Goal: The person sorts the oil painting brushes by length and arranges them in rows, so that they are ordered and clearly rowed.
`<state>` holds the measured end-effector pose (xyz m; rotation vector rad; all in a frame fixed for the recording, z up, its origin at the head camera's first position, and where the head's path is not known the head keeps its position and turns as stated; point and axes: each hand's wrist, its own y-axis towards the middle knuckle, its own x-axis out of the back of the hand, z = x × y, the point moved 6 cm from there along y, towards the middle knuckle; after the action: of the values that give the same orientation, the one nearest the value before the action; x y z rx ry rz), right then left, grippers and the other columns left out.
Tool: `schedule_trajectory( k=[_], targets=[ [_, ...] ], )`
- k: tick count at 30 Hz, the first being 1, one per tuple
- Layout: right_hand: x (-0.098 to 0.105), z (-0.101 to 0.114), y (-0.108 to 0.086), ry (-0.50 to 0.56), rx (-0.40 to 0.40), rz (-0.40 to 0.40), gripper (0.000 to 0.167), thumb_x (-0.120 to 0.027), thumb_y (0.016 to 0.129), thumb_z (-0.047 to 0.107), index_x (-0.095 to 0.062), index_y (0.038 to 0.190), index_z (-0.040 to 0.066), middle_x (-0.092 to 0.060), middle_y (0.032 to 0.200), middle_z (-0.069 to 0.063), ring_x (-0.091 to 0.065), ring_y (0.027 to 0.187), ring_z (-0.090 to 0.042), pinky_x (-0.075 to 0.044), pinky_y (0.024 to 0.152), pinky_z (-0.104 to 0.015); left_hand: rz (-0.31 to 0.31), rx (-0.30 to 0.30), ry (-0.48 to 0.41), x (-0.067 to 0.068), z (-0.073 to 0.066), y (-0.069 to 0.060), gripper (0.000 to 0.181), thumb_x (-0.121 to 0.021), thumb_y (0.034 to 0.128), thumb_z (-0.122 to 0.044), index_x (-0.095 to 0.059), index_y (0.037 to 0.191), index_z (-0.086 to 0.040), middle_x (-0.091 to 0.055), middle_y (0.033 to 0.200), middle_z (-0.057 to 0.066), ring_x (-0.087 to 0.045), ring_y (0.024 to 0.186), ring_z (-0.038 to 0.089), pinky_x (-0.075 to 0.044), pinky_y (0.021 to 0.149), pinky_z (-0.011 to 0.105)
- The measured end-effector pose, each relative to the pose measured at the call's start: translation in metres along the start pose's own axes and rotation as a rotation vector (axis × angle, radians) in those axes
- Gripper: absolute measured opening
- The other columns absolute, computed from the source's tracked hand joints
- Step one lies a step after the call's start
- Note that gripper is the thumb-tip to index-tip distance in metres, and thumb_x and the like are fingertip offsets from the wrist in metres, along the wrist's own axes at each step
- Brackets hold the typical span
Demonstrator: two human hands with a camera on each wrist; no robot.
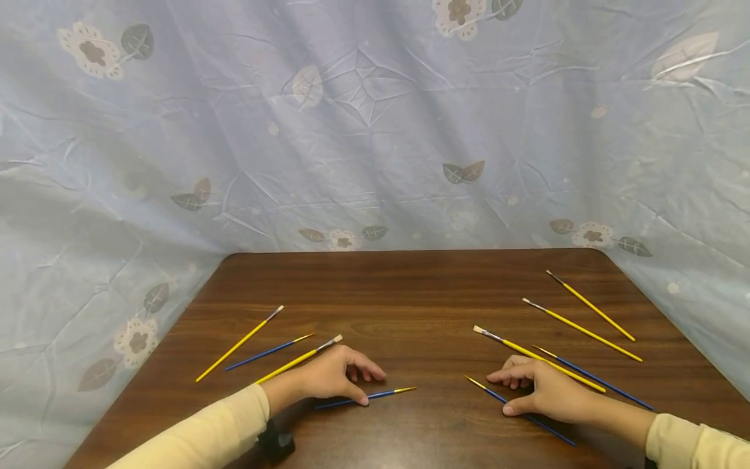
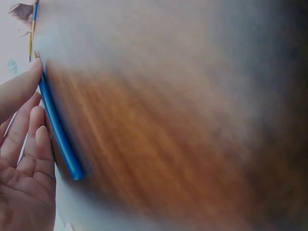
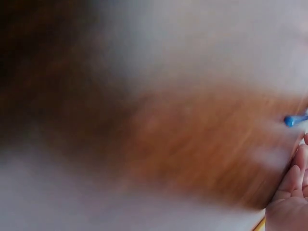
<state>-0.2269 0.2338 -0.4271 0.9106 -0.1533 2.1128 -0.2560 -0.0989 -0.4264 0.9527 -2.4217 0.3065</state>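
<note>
My left hand point(image 1: 336, 374) is low over the table, its thumb at a blue paintbrush point(image 1: 383, 394) and its fingers spread away from it. In the left wrist view the blue handle point(image 2: 60, 130) runs past the thumb, with a gap to the other fingers. Opposite, my right hand point(image 1: 553, 391) has its thumb at another blue paintbrush point(image 1: 551, 430), fingers held apart from the thumb. Both brushes lie on the table with their bristle ends towards the middle. The right wrist view shows only a blue handle end point(image 3: 291, 121) and part of the palm.
On the left lie yellow paintbrushes point(image 1: 240, 343) point(image 1: 287, 366) and a blue one point(image 1: 269, 352). To the right are several more, yellow point(image 1: 597, 312) point(image 1: 586, 331) point(image 1: 553, 359) and blue point(image 1: 597, 376). A floral curtain point(image 1: 375, 130) surrounds the brown table point(image 1: 398, 293).
</note>
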Motion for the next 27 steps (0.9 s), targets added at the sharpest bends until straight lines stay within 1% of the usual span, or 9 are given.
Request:
schedule_trajectory(
  k=[6,9,17,22,27],
  targets=[
    [0.0025,0.0006,0.0013,0.014,0.024,-0.014,0.039,-0.078,0.082,0.024,-0.071,0.115,0.005,-0.062,0.091,0.003,-0.055,0.079,-0.014,-0.049,0.064,-0.026,-0.007,0.003,0.006,-0.0006,0.0008,0.0031,0.034,-0.083,0.0757,-0.009,-0.076,0.109,-0.014,-0.072,0.104,-0.008,-0.063,0.088,0.013,-0.054,0.073,0.027],
    [0.0046,0.0000,0.0017,0.016,0.017,-0.029,0.037,-0.078,0.081,0.023,-0.071,0.113,0.005,-0.064,0.089,0.003,-0.057,0.078,-0.014,-0.050,0.063,-0.025,-0.014,0.008,0.003,-0.0006,0.0019,0.0037,0.033,-0.083,0.0757,-0.007,-0.076,0.107,-0.012,-0.072,0.102,-0.007,-0.064,0.086,0.013,-0.055,0.072,0.028],
    [0.0079,-0.0037,0.0014,0.007,-0.064,-0.046,0.033,-0.079,0.082,0.022,-0.073,0.110,0.006,-0.065,0.088,0.006,-0.059,0.076,-0.009,-0.051,0.059,-0.025,-0.043,0.042,-0.016,0.0003,0.0046,0.0036,0.026,-0.080,0.0778,-0.002,-0.077,0.103,-0.008,-0.073,0.096,-0.005,-0.067,0.081,0.011,-0.056,0.073,0.025],
    [0.0083,-0.0055,0.0017,-0.004,-0.105,-0.055,0.028,-0.078,0.083,0.019,-0.073,0.107,0.005,-0.066,0.085,0.007,-0.059,0.073,-0.007,-0.051,0.058,-0.025,-0.059,0.036,0.012,0.0009,0.0036,0.0045,0.022,-0.078,0.0799,-0.002,-0.077,0.102,-0.007,-0.073,0.095,-0.005,-0.068,0.082,0.009,-0.056,0.074,0.023],
    [0.0080,-0.0072,0.0021,-0.001,-0.163,-0.059,0.026,-0.077,0.083,0.019,-0.074,0.105,0.006,-0.067,0.085,0.005,-0.059,0.071,-0.006,-0.050,0.057,-0.025,-0.070,0.020,0.027,0.0018,0.0034,0.0048,0.021,-0.078,0.0802,-0.001,-0.077,0.100,-0.007,-0.073,0.095,-0.005,-0.068,0.083,0.007,-0.055,0.075,0.022]
  ],
)
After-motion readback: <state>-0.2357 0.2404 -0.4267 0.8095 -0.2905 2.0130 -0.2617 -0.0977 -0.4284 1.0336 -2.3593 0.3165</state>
